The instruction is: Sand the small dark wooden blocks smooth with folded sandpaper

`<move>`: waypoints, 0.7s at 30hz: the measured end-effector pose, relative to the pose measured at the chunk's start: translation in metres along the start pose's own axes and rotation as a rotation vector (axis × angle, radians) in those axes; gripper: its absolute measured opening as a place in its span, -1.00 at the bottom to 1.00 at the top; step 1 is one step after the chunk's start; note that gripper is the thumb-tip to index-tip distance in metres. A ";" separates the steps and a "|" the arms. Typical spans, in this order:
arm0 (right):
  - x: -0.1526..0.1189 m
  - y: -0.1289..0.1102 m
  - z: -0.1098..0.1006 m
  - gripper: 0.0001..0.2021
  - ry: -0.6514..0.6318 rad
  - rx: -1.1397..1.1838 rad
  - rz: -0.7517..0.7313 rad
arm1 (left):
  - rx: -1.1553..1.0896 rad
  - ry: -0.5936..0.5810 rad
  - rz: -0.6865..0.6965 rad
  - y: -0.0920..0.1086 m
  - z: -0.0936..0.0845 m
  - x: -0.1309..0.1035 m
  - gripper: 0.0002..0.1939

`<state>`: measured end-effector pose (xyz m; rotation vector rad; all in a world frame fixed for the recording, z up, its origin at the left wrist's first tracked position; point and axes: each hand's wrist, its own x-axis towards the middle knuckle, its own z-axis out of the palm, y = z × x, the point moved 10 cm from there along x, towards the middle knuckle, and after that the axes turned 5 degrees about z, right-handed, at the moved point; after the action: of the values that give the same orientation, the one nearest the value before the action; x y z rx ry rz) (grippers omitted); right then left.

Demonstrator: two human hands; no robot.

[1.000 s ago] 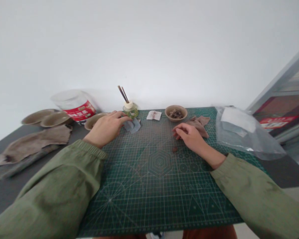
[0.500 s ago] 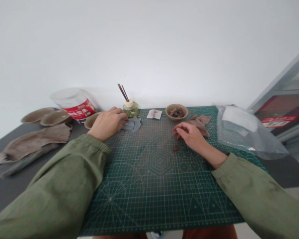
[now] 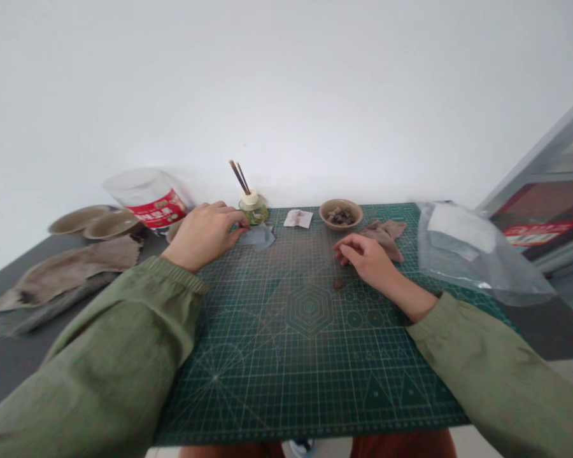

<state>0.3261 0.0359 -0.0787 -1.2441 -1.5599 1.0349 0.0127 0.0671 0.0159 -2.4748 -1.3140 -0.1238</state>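
My left hand [image 3: 209, 234] is at the far left of the green cutting mat [image 3: 286, 375]. Its thumb and fingertips are pinched at the edge of a thin, translucent blue-grey sheet [image 3: 259, 237]. Over the mat's right half, my right hand [image 3: 363, 256] hovers with loosely curled fingers, a little apart, and nothing shows between them. Just below those fingertips lies a small brown chunk [image 3: 338, 284]. Behind them stands a tan bowl [image 3: 340, 226] holding several brown chunks [image 3: 340, 215]. A crumpled brown cloth [image 3: 386, 236] lies partly hidden behind my right hand.
A reed diffuser [image 3: 253, 207] and a stained white paper [image 3: 298, 219] sit along the back. To the left are a plastic tub with a red label [image 3: 161, 207], tan bowls [image 3: 112, 224] and brown cloths [image 3: 76, 266]. A clear plastic bag [image 3: 477, 254] rests on the right.
The grey sheets by my left hand, earlier separate and overlapping, now look more gathered together at my fingertips. My right hand has hardly moved. The whole view has shifted slightly.
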 end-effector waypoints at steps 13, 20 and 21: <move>-0.001 -0.003 -0.001 -0.84 -0.008 0.035 -0.009 | -0.241 0.207 -0.118 -0.002 -0.021 -0.009 -0.64; -0.016 -0.035 0.017 -0.62 -0.183 0.142 -0.088 | -0.591 0.499 0.081 0.077 -0.055 -0.012 -0.77; -0.019 -0.039 0.022 -0.57 -0.228 0.160 -0.089 | -0.636 0.510 0.124 0.091 -0.055 -0.012 -0.81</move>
<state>0.2972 0.0093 -0.0500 -0.9660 -1.6519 1.2520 0.0847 -0.0074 0.0425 -2.7168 -0.9911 -1.2187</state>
